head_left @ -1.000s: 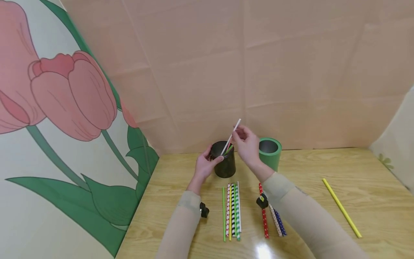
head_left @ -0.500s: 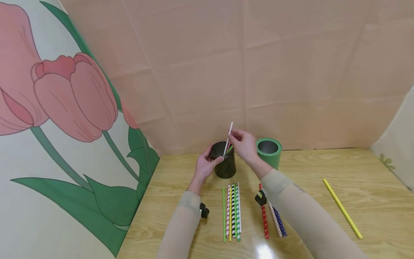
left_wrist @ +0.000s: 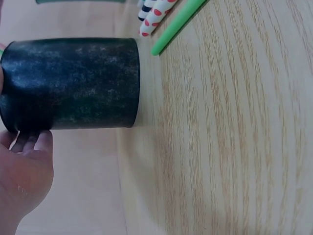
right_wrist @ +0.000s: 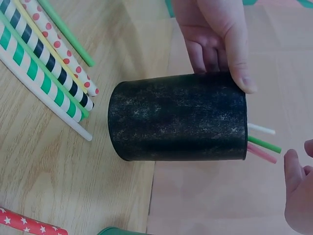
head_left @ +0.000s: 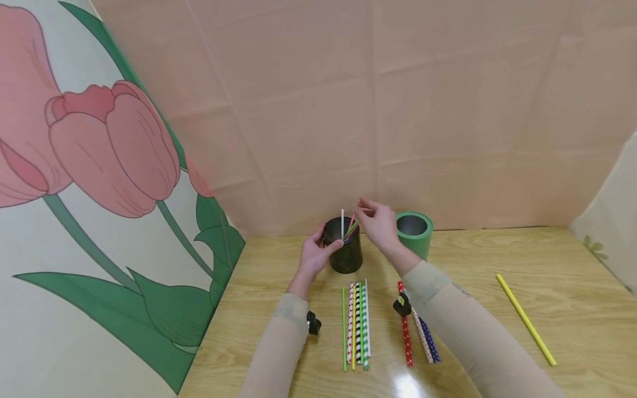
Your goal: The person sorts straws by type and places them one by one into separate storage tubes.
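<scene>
Blk cup (right_wrist: 171,122) is gripped near its rim by the L hand (right_wrist: 215,36), thumb laid at the rim edge. Past the rim, ends of a white straw (right_wrist: 262,129), a lime straw (right_wrist: 264,144) & a pink straw (right_wrist: 262,153) are exposed. R hand (right_wrist: 301,193) is partly cut off at the view's edge, fingertips near the straw tips w/ a gap b/w. On the wood-grain tabletop (right_wrist: 105,178) a row of paper-type & plain straws (right_wrist: 44,55) is laid: green, red-dotted, yellow, blk-striped, green, green-striped, white. At btm L, a red star-print straw (right_wrist: 32,223) is cropped.
</scene>
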Motion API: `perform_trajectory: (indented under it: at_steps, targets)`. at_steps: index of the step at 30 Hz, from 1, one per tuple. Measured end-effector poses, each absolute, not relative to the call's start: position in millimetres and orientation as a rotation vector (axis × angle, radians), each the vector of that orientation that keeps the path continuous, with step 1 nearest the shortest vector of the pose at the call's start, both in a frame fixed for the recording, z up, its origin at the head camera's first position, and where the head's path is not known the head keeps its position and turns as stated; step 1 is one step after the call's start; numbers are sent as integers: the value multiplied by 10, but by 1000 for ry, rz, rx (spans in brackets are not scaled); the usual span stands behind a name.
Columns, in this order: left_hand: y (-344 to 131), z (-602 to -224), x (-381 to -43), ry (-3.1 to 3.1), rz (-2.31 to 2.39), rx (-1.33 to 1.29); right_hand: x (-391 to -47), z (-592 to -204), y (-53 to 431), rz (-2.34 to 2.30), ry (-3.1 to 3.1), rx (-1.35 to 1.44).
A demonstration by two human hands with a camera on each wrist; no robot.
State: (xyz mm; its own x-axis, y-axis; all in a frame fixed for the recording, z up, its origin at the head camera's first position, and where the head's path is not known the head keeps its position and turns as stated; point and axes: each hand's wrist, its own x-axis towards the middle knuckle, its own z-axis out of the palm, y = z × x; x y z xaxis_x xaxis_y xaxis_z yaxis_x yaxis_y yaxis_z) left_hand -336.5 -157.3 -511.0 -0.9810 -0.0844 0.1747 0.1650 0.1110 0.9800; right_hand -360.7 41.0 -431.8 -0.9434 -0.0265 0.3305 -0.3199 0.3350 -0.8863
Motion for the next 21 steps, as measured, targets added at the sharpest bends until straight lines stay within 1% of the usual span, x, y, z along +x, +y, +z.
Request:
perform_trajectory:
  at_steps: [5, 14, 21]
  targets:
    - [-1580, -5125, -3368, -2184, -1981, -94, -3593, -4340, 425, 1685, -2307, 292]
    - [-1573, -5140, -3372, -2198, -1963, -80, -3546, -4426, 491, 1896, -2142, 166]
    - [-1566, -5132, -3372, -2204, -1955, -74, -3460, -4462, 528, 2072, -2002, 139]
